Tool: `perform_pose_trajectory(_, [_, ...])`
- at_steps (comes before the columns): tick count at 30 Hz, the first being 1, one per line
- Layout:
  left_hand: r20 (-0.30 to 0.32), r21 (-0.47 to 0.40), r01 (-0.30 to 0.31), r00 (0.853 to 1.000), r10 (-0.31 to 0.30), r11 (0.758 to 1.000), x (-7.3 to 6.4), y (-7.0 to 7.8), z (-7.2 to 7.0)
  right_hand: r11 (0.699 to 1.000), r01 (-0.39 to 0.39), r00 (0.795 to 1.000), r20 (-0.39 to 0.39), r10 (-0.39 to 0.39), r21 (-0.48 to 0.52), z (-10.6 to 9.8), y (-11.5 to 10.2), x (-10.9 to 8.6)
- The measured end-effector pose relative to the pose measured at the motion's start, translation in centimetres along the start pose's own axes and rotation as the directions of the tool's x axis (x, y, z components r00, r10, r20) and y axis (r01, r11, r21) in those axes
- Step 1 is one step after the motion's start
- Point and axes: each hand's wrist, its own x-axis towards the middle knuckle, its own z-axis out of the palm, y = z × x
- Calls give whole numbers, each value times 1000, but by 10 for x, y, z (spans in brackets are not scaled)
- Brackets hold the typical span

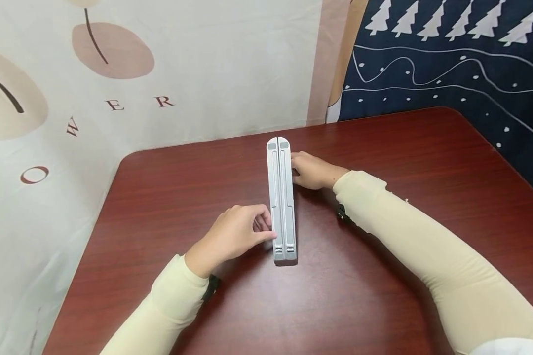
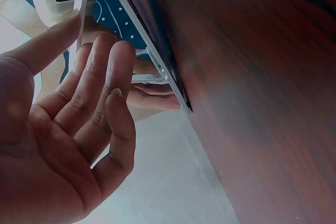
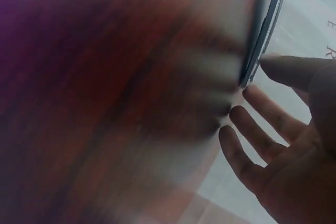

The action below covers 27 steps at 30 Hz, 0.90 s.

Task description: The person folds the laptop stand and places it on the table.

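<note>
Two cream fabric sleeves (image 1: pixel 408 241) nearest, left hand (image 1: pixel 233 231) touching near end, right hand (image 1: pixel 313 170) by far end of one silver two-bar metal stand (image 1: pixel 274 192) near red-brown wooden table's (image 1: pixel 360 301) far edge, can't tell if either pinches.

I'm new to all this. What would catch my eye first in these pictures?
Probably the slim silver stand in the middle of the reddish-brown table, with the left hand at its nearer part and the right hand at its farther part. Next might come the navy cloth with white trees at the back right, beside a pale, lettered cloth behind the table and to its left.
</note>
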Motion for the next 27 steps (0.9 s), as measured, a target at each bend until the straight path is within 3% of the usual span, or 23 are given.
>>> perform_pose_trajectory(10, [9, 7, 13, 1000, -13, 1000, 1, 2, -1, 1000, 13, 1000, 2, -13, -14, -1, 7, 2])
perform_pose_trajectory(18, [13, 13, 37, 999, -37, 999, -1, -1, -1, 999, -36, 999, 28, 36, 0, -3, 9, -2])
perform_pose_trajectory(23, [10, 15, 32, 999, -32, 999, 0, -1, 0, 985, -116, 993, 7, 116, 125, -13, 16, -10])
perform_pose_trajectory(27, [9, 14, 24, 1000, -24, 1000, 0, 0, 0, 930, -185, 971, -84, 222, 316, -32, 15, -15])
